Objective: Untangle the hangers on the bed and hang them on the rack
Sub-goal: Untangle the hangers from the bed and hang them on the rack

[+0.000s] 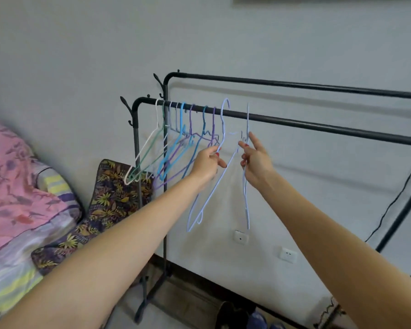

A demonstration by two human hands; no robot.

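Both arms raised to the black rack (294, 121). Left hand (207, 162) pinches a pale lilac hanger (211, 193), its hook over the front rail just right of the coloured hangers (176, 143) bunched at the rail's left end. Right hand (256, 162), fingers curled, holds a second pale hanger (246, 210) edge-on, hook at the rail; the bed (22, 210) lies lower left.

No legible text, label, brand, number or sign anywhere in the head view.
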